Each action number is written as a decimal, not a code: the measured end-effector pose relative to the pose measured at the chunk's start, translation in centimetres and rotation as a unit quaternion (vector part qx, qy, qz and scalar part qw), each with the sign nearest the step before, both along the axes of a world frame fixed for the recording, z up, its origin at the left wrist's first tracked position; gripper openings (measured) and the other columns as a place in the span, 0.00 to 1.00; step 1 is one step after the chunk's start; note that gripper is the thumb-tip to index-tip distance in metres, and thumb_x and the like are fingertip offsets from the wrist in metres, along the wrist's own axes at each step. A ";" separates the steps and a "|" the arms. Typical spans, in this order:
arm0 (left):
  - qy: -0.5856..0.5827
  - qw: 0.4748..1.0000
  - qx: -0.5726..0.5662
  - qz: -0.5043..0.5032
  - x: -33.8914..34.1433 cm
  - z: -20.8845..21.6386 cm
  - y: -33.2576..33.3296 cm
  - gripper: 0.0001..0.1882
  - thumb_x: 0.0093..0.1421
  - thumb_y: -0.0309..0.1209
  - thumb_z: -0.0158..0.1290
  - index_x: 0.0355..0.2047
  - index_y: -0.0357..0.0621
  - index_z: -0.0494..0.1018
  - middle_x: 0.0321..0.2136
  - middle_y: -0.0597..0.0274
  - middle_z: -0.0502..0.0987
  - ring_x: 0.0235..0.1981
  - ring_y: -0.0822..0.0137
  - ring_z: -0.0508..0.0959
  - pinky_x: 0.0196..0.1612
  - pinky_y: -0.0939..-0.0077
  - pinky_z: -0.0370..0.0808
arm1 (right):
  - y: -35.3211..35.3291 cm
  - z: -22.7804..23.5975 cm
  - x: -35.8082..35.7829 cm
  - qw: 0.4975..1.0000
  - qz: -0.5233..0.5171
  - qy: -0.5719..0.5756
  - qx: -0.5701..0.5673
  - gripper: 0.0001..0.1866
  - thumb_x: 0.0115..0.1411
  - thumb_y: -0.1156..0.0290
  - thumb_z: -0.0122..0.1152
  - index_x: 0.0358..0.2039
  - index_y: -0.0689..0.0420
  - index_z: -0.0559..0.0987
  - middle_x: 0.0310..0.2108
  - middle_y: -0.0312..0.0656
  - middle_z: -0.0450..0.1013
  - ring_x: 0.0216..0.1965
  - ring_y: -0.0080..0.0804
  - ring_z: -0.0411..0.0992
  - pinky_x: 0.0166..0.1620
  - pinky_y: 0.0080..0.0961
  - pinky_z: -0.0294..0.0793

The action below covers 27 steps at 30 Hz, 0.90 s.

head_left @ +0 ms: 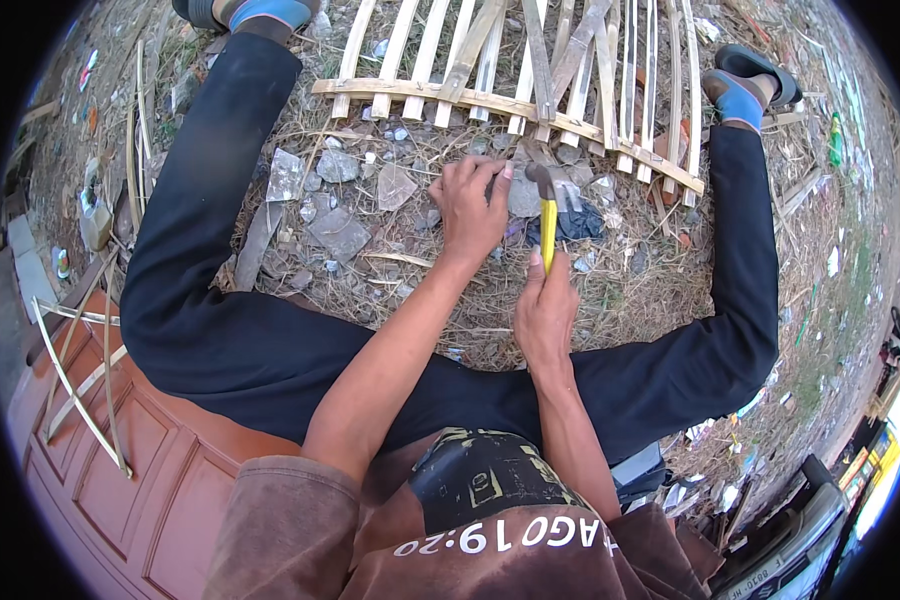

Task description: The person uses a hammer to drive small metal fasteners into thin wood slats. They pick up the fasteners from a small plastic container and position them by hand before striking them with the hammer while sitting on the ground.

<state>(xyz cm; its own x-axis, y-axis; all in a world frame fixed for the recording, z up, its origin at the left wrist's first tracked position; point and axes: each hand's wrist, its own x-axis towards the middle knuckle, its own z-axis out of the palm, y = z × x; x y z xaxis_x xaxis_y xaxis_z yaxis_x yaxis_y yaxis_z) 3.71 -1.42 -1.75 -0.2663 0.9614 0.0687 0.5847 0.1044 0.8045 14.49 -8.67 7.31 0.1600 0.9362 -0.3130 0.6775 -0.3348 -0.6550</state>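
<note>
My right hand [547, 315] is wrapped round the yellow handle of a hammer [548, 225], its metal head over a flat grey stone [522, 196]. Left of the hammer, my left hand [473, 205] is low over the rubble with fingers curled and thumb drawn in. Whatever it pinches, if anything, is hidden or too small to make out. Just beyond both hands lies a panel of pale wooden slats [425, 60], joined by a bent wooden crosspiece [400, 90]. Several weathered slats lie slanted across it. A crumpled dark plastic scrap [578, 222] lies beside the hammer.
My legs in black trousers [195, 160] spread either side of the panel. Broken stones [340, 235] and dry straw cover the ground. At lower left, thin bent strips [80, 385] rest on a reddish-brown panelled door [130, 480]. A dark vehicle [795, 540] stands at lower right.
</note>
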 end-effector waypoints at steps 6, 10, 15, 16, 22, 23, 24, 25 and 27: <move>0.014 1.000 0.012 -0.004 0.0 0.0 0.0 0.13 0.67 0.41 0.54 0.41 0.48 0.82 0.41 0.66 0.78 0.48 0.61 0.71 0.55 0.59 0.57 | -0.8 0.5 0.1 0.999 0.016 0.015 0.029 0.10 0.73 0.66 0.48 0.41 0.62 0.66 0.16 0.60 0.68 0.19 0.65 0.70 0.22 0.54 0.62; 0.017 0.999 0.027 -0.007 0.0 -0.1 -0.2 0.13 0.67 0.41 0.54 0.42 0.48 0.82 0.41 0.66 0.78 0.47 0.61 0.71 0.55 0.59 0.57 | -0.3 0.3 0.0 1.000 0.013 0.011 -0.012 0.11 0.74 0.66 0.47 0.40 0.61 0.66 0.17 0.60 0.68 0.20 0.66 0.70 0.23 0.55 0.61; 0.018 1.000 0.018 -0.003 0.0 -0.2 -0.2 0.13 0.67 0.41 0.54 0.42 0.49 0.82 0.41 0.66 0.78 0.48 0.61 0.71 0.54 0.59 0.57 | -0.7 0.3 -0.1 1.000 0.012 0.015 -0.019 0.11 0.74 0.65 0.48 0.40 0.61 0.66 0.17 0.60 0.69 0.21 0.66 0.70 0.24 0.54 0.62; 0.015 1.000 0.018 -0.003 -0.1 -0.2 -0.3 0.13 0.67 0.41 0.54 0.42 0.49 0.82 0.41 0.66 0.78 0.48 0.61 0.71 0.54 0.59 0.57 | -0.7 0.0 -0.2 1.000 0.017 0.015 -0.010 0.11 0.74 0.65 0.48 0.40 0.61 0.66 0.17 0.60 0.69 0.21 0.65 0.70 0.23 0.54 0.62; 0.014 0.999 0.031 -0.001 0.2 -0.3 -0.1 0.13 0.67 0.41 0.54 0.42 0.48 0.82 0.40 0.66 0.78 0.47 0.61 0.71 0.54 0.58 0.57 | -0.7 0.9 -0.1 0.999 -0.005 0.033 0.020 0.11 0.74 0.66 0.47 0.40 0.62 0.66 0.18 0.61 0.69 0.21 0.66 0.71 0.24 0.53 0.63; 0.011 1.000 0.027 0.001 0.1 -0.3 -0.1 0.13 0.67 0.40 0.54 0.42 0.48 0.82 0.40 0.66 0.78 0.47 0.61 0.71 0.54 0.58 0.57 | -0.9 -0.1 -0.1 1.000 0.008 0.019 0.003 0.11 0.74 0.66 0.47 0.40 0.62 0.66 0.18 0.60 0.68 0.21 0.66 0.70 0.24 0.53 0.63; 0.007 1.000 0.023 0.002 0.1 -0.3 -0.1 0.13 0.67 0.40 0.54 0.41 0.48 0.82 0.40 0.66 0.78 0.47 0.61 0.71 0.54 0.58 0.57 | -1.0 -0.6 0.0 1.000 0.020 0.006 -0.014 0.11 0.74 0.66 0.47 0.40 0.62 0.66 0.18 0.60 0.68 0.20 0.65 0.70 0.24 0.52 0.63; 0.008 1.000 0.011 0.000 -0.2 -0.2 -0.5 0.12 0.66 0.40 0.54 0.41 0.48 0.82 0.41 0.66 0.78 0.47 0.61 0.71 0.54 0.58 0.57 | -0.9 -0.2 -0.3 1.000 0.003 0.026 0.008 0.11 0.74 0.67 0.48 0.40 0.62 0.66 0.17 0.59 0.67 0.19 0.65 0.69 0.23 0.52 0.62; 0.015 0.999 0.029 0.002 -0.1 -0.3 0.0 0.13 0.67 0.40 0.54 0.42 0.48 0.83 0.41 0.66 0.78 0.47 0.61 0.71 0.55 0.58 0.57 | 0.0 1.1 -0.2 0.998 -0.019 0.049 0.020 0.10 0.73 0.67 0.48 0.40 0.62 0.66 0.17 0.61 0.68 0.20 0.66 0.70 0.24 0.54 0.62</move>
<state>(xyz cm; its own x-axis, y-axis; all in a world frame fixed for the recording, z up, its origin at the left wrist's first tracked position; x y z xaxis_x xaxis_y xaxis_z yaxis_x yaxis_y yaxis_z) 3.60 -1.46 -2.08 -0.2670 0.9546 0.1321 0.6089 0.0609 0.7909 14.25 -8.69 8.37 0.1662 0.9424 -0.2904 0.5975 -0.3305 -0.7306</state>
